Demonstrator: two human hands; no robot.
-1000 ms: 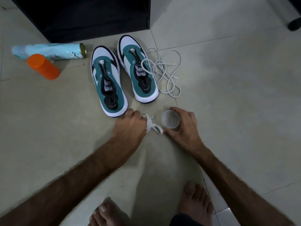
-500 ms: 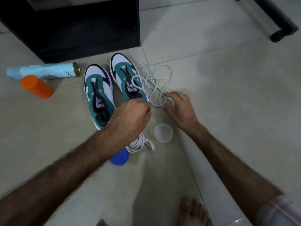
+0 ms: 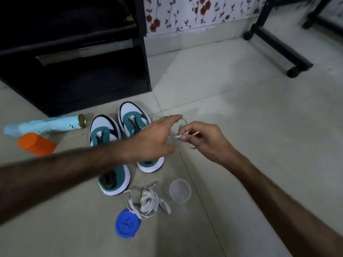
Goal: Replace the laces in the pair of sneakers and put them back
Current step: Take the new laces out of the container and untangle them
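Two white-and-teal sneakers lie side by side on the tiled floor, the left sneaker (image 3: 104, 127) and the right sneaker (image 3: 132, 115), both without laces. My left hand (image 3: 154, 138) reaches across the right sneaker with its fingers stretched toward a thin white round lace (image 3: 187, 134). My right hand (image 3: 202, 141) pinches that lace near its ends, a little above the floor. Most of the lace is blurred or hidden behind the hands. A loose pile of flat white laces (image 3: 148, 201) lies near the sneakers' heels.
A blue lid (image 3: 127, 224) and a clear plastic cup (image 3: 180, 190) sit by the flat laces. An orange bottle (image 3: 36, 144) and a light blue spray can (image 3: 46, 125) lie at the left. A black cabinet (image 3: 74, 52) stands behind the shoes, a black wheeled frame (image 3: 278, 47) at the right.
My left hand let go of the flat laces, which now lie on the floor, and moved over to the round lace. My right hand left the cup and picked up the round lace.
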